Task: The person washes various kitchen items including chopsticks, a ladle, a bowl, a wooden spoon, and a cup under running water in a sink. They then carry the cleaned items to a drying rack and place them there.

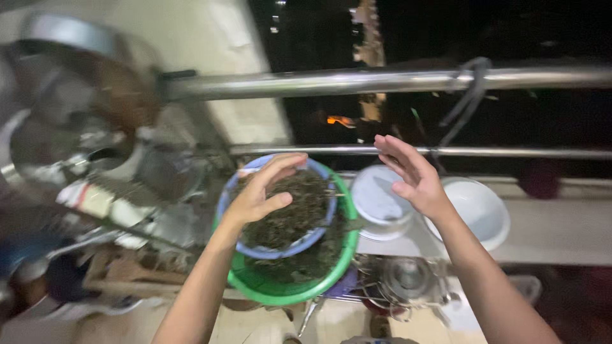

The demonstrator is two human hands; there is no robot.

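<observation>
two hands [261,191] over two bowls [287,290]

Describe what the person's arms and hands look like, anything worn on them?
Both forearms are bare as far as the picture shows, with no sleeves in view. The left hand and right hand wear no gloves. No rings, watch or bracelets can be made out, though the picture is somewhat blurred. The fingers look slim with short nails.

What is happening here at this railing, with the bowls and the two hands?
A person stands at a metal railing at night. The left hand hovers, fingers curled, over a blue bowl of dark plant matter, which sits inside a green basin. The right hand is open and empty, above two white bowls.
</observation>
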